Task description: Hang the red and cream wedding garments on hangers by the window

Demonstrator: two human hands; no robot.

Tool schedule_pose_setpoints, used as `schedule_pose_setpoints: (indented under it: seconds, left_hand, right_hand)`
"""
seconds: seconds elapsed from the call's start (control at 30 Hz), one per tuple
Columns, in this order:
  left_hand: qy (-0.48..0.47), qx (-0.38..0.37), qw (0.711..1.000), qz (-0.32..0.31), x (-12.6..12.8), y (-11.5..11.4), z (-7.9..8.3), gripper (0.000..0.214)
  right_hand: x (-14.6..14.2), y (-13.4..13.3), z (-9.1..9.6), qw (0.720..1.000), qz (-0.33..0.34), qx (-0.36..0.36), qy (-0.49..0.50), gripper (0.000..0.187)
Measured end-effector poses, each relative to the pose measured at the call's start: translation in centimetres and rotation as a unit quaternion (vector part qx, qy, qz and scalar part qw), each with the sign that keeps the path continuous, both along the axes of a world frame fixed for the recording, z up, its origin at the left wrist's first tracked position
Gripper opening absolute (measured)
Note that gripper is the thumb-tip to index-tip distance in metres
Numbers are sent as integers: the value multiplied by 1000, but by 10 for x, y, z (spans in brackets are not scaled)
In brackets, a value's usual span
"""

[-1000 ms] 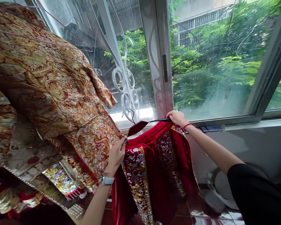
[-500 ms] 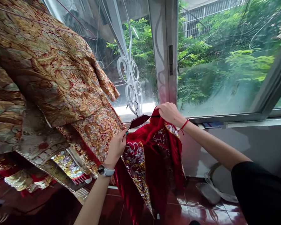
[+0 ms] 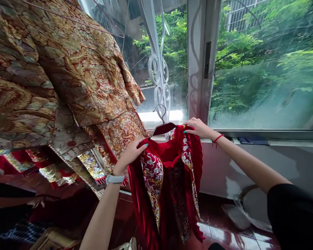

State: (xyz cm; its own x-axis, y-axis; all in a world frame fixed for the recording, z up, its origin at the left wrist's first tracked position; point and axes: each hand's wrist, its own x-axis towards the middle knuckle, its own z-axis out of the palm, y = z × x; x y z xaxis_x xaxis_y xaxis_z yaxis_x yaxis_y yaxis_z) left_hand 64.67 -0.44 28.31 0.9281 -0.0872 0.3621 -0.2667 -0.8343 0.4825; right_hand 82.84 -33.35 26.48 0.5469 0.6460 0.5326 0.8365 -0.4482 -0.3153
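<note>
A red velvet jacket with silver and gold embroidered panels hangs in front of me on a dark clothes hanger. The hanger's metal hook points up, and much of its bar is hidden by the cloth. At the jacket's left shoulder, my left hand is closed on the fabric, thumb on top. My right hand grips the other shoulder between thumb and fingers. Between the hands the neckline gapes, and the front panels and sleeves drape downward.
Gold brocade robes hang close on the left. Behind stand a white scrolled metal grille and a window frame. A phone-like flat object lies on the sill. At lower left, another person's hand shows.
My right hand has shifted on the jacket's shoulder, and the jacket is spread wider with its neckline opened. The view has turned slightly left. Another person's arm shows more at lower left.
</note>
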Motion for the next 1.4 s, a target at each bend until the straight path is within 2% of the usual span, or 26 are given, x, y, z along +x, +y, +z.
schedule_pose_setpoints:
  seconds: [0.13,0.23,0.33,0.47,0.57,0.67,0.73,0.83,0.9,0.97,1.07,1.17,1.27,1.33,1.4]
  left_hand:
    - [-34,113,989,89,-5,-2,-4,42]
    - [-96,169,967,165,-4,-14,-8,39]
    - [-166,189,945,207,1,-32,-7,41]
    - [-241,175,926,233,4,-55,-3,41]
    - [-245,197,926,208,-1,-57,-2,39]
    - [-206,275,929,139,-5,-45,0,43]
    - [-192,306,925,118,-4,-35,1,50]
    - [-199,315,921,113,0,-27,-1,54]
    - [-217,313,919,103,4,-25,-4,51]
    - [-232,312,916,96,7,-24,-8,44]
    - [-230,332,910,98,10,-23,-11,30]
    - [-216,359,902,107,14,-22,-13,27]
    - [-206,347,910,98,18,-20,-17,28]
    - [-200,337,915,96,21,-17,-20,28]
    - [-194,333,916,108,23,-14,-23,29]
  right_hand:
    - [-3,3,-23,993,67,65,72,40]
    - [-13,6,-35,988,68,118,71,40]
    - [-25,11,-41,986,61,140,73,37]
    - [-36,18,-45,981,62,167,77,36]
    - [-43,20,-47,980,58,170,80,36]
    - [-52,23,-50,986,38,159,28,55]
    - [-57,29,-54,992,16,115,-51,56]
    - [-61,40,-58,987,-33,24,-158,38]
    - [-59,45,-58,980,-66,-10,-187,45]
    - [-56,46,-55,978,-72,-22,-194,49]
    - [-48,38,-47,986,-15,11,-166,35]
    - [-39,26,-35,985,33,148,-77,23]
    - [-21,18,-22,959,24,279,40,16]
    - [-6,15,-14,955,-6,281,95,11]
    - [8,13,-8,969,-17,211,129,9]
